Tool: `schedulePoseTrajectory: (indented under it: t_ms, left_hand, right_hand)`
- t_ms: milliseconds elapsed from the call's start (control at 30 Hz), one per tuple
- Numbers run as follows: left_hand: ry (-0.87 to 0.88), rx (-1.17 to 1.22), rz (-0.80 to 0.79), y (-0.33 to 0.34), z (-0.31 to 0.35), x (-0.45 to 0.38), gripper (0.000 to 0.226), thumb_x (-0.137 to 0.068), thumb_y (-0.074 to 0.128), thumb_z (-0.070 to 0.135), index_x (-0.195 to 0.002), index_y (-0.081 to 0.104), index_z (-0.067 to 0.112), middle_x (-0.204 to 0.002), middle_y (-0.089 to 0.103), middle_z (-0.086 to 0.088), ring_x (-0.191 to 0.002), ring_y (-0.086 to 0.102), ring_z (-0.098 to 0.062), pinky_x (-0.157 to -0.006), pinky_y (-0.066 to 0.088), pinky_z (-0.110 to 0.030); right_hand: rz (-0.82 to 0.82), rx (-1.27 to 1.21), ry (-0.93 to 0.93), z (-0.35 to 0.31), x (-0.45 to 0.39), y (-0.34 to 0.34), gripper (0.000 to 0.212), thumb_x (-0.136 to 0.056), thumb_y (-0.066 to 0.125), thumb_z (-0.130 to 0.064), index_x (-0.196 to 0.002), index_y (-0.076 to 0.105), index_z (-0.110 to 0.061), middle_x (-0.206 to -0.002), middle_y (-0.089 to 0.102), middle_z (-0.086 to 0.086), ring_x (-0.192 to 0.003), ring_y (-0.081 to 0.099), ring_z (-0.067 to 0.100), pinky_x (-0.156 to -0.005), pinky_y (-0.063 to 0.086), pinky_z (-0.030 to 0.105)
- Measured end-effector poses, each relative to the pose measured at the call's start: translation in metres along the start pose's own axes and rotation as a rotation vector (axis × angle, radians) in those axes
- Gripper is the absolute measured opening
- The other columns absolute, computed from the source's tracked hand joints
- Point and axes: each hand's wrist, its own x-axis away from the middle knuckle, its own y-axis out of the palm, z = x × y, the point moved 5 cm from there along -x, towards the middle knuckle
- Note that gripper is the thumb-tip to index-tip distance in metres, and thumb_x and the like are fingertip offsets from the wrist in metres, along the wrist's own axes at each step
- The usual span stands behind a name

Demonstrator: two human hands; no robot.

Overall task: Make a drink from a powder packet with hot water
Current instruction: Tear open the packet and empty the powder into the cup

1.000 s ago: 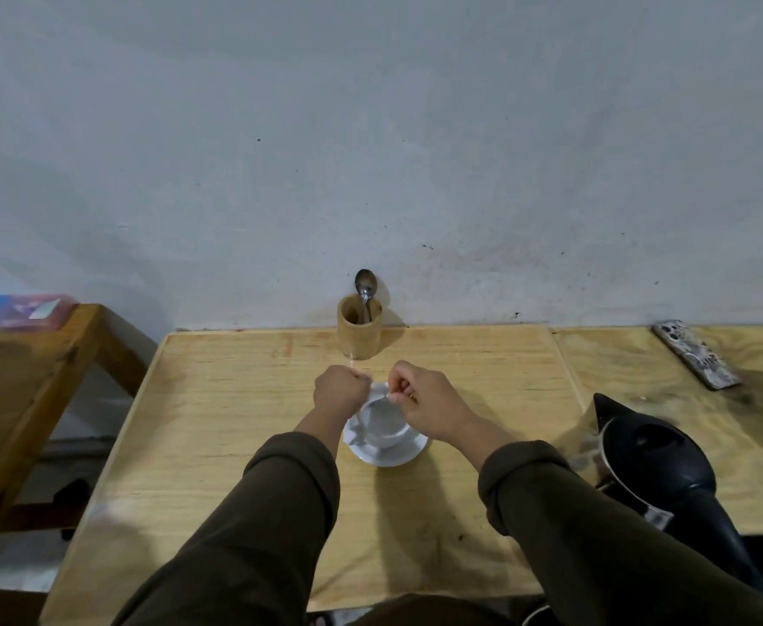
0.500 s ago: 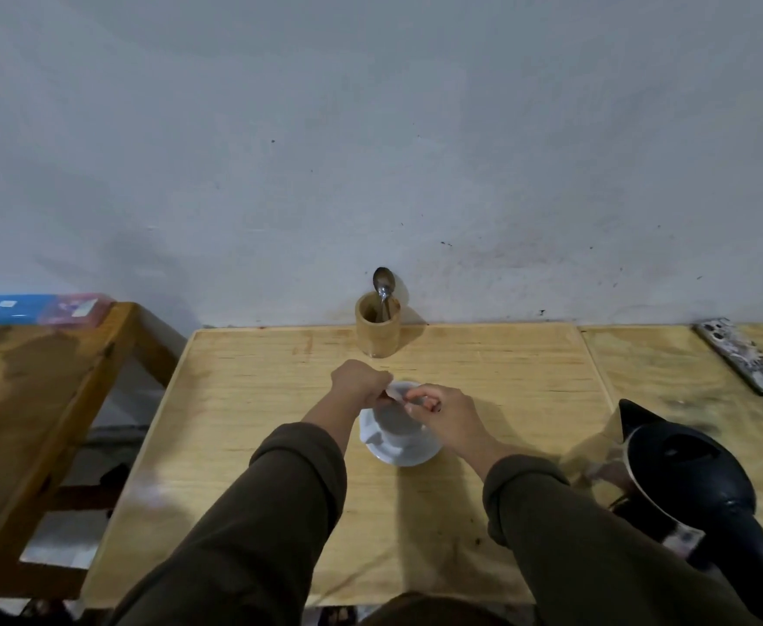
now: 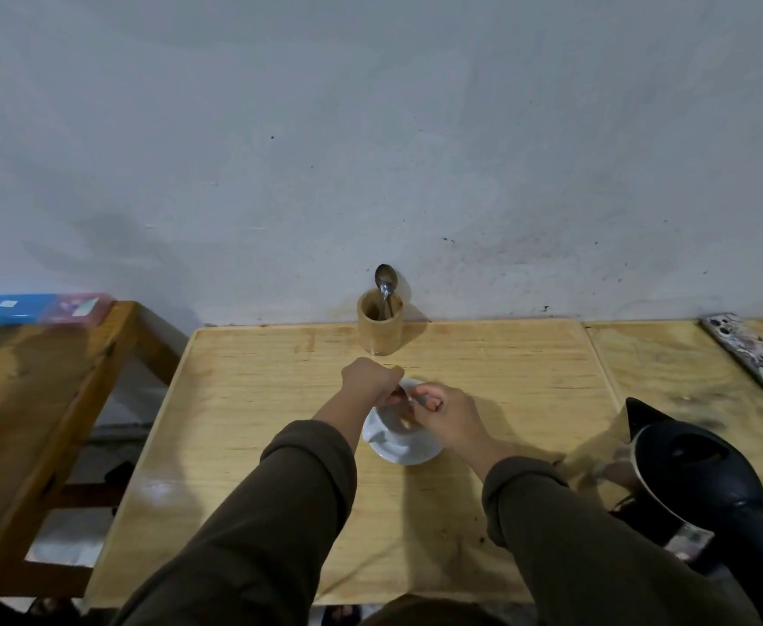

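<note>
A white cup on a white saucer [image 3: 404, 454] stands mid-table. Both my hands hover right over it. My left hand [image 3: 369, 384] is a closed fist at the cup's far left rim. My right hand [image 3: 444, 412] is curled over the cup's right side. Between their fingertips they pinch a small powder packet [image 3: 398, 393], mostly hidden by the fingers. A tan bit [image 3: 409, 423] shows below it inside the cup; I cannot tell whether it is powder or packet. A black kettle [image 3: 698, 474] with its lid open stands at the right.
A bamboo holder [image 3: 379, 329] with a metal spoon [image 3: 386, 281] stands against the wall behind the cup. A patterned phone [image 3: 751, 356] lies at the far right. A second wooden table [image 3: 32, 381] on the left carries a blue box [image 3: 9, 308].
My hands have drawn closer together and sunk lower over the cup, the right one now turned over it. The view has shifted, so the table sits further right and lower.
</note>
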Motion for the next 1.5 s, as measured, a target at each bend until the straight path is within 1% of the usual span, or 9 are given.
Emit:
schedulePoseTrajectory:
  t_ms: [133,267,333,533,767,1000,1100,1367,1500]
  left_hand:
    - [0.040,0.007,-0.053,0.001,0.004,0.001,0.061,-0.098,0.025,0.052,-0.071,0.061,0.011,-0.031,0.056,0.002,-0.067,0.060,-0.020,-0.080,0.045,-0.028]
    - [0.089,0.038,-0.086,0.004,0.004,0.002,0.064,-0.102,0.019,0.044,-0.113,0.064,-0.001,-0.112,0.070,-0.021,-0.112,0.062,-0.035,-0.102,0.044,-0.039]
    - [0.102,0.029,-0.081,0.005,0.002,0.002,0.065,-0.101,0.022,0.044,-0.117,0.063,-0.004,-0.121,0.066,-0.024,-0.116,0.060,-0.038,-0.103,0.043,-0.040]
    - [0.174,0.010,-0.097,0.001,0.002,0.004,0.060,-0.100,0.028,0.047,-0.114,0.062,-0.001,-0.120,0.067,-0.022,-0.115,0.060,-0.036,-0.101,0.044,-0.040]
    - [0.239,-0.008,-0.107,0.001,0.004,0.006,0.048,-0.097,0.035,0.050,-0.066,0.044,0.016,-0.085,0.057,-0.009,-0.086,0.054,-0.025,-0.080,0.038,-0.032]
    - [0.262,0.029,-0.118,-0.004,0.000,0.012,0.056,-0.097,0.035,0.051,-0.109,0.066,0.006,-0.115,0.070,-0.015,-0.110,0.062,-0.031,-0.099,0.045,-0.041]
    - [0.266,0.057,-0.135,-0.005,0.000,0.015,0.054,-0.098,0.036,0.049,-0.113,0.067,0.008,-0.118,0.070,-0.011,-0.112,0.063,-0.029,-0.102,0.045,-0.040]
    - [0.221,0.141,-0.108,-0.008,-0.007,0.012,0.053,-0.094,0.045,0.049,-0.097,0.069,0.002,-0.109,0.073,-0.017,-0.106,0.066,-0.031,-0.100,0.049,-0.045]
    - [0.174,0.216,-0.099,-0.008,-0.013,0.008,0.031,-0.089,0.060,0.036,-0.068,0.064,0.014,-0.083,0.072,-0.010,-0.077,0.062,-0.021,-0.087,0.054,-0.037]
  right_hand:
    - [0.039,-0.073,0.018,-0.002,0.001,-0.002,0.015,-0.087,0.065,-0.020,-0.097,0.073,-0.012,-0.070,0.061,-0.003,-0.074,0.056,0.015,-0.066,0.043,0.022]
    - [0.027,-0.035,0.049,-0.006,0.002,-0.002,0.021,-0.091,0.059,-0.020,-0.100,0.071,-0.005,-0.096,0.072,0.014,-0.092,0.065,0.028,-0.085,0.052,0.039]
    - [0.025,0.015,0.053,-0.008,0.001,-0.003,0.023,-0.092,0.056,-0.019,-0.097,0.070,-0.001,-0.097,0.071,0.019,-0.093,0.064,0.032,-0.085,0.051,0.042]
    - [0.042,0.145,0.059,-0.012,-0.004,-0.007,0.023,-0.088,0.057,-0.016,-0.084,0.069,0.004,-0.061,0.045,-0.003,-0.074,0.047,0.019,-0.065,0.035,0.027]
    - [0.039,0.194,0.083,-0.011,-0.014,-0.004,0.020,-0.087,0.060,-0.023,-0.095,0.071,-0.008,-0.091,0.051,0.006,-0.084,0.048,0.018,-0.075,0.038,0.027]
    - [0.027,0.243,0.037,-0.018,-0.014,0.002,0.011,-0.086,0.064,-0.016,-0.077,0.069,-0.010,-0.087,0.048,0.003,-0.082,0.047,0.017,-0.073,0.034,0.024]
    - [0.049,0.213,0.047,-0.019,-0.015,0.004,0.035,-0.082,0.065,-0.008,-0.054,0.048,-0.021,-0.085,0.049,0.004,-0.079,0.047,0.016,-0.063,0.034,0.020]
    - [0.057,0.320,-0.027,-0.013,-0.015,0.009,0.012,-0.088,0.057,-0.007,-0.084,0.067,-0.001,-0.082,0.045,0.000,-0.078,0.046,0.015,-0.066,0.034,0.019]
    - [0.075,0.208,0.046,-0.005,-0.019,0.007,0.015,-0.086,0.061,-0.017,-0.091,0.058,-0.004,-0.077,0.044,-0.006,-0.080,0.052,0.015,-0.061,0.040,0.023]
